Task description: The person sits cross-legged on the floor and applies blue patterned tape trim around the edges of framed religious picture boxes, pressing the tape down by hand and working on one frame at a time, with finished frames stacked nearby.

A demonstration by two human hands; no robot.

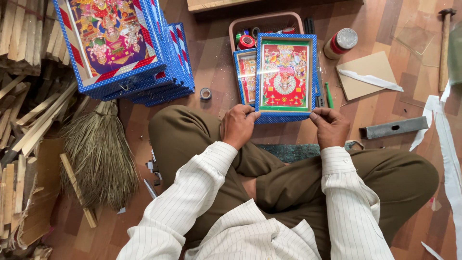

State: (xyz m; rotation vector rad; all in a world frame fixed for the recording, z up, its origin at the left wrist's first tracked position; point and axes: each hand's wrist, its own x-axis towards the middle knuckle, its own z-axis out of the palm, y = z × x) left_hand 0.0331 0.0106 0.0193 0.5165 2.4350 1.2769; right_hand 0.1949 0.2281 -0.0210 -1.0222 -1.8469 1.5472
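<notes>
- The person sits cross-legged on the wooden floor [385, 96], and both hands hold one blue-bordered picture frame [285, 77] by its near edge.
- The left hand [237, 126] pinches the frame's near left corner, fingers closed on the rim; the right hand [331, 126] grips the near right corner the same way.
- The frame lies nearly flat just ahead of the knees, its colourful print facing up, with a glass sheet over it (a glare line crosses the picture).
- It rests partly on a second frame [246, 72] of the same kind and on the near edge of a pinkish tray [266, 19] holding tape rolls [246, 41].
- Judged from the grip, the step in hand is seating or squaring the glass and print in the frame; the next move would call for steady pressure at both corners, keeping the glass from sliding.
- A stack of finished frames [144, 58] stands at the far left, a broom [98, 154] lies beside it, and a hammer [445, 43] lies at the far right.
</notes>
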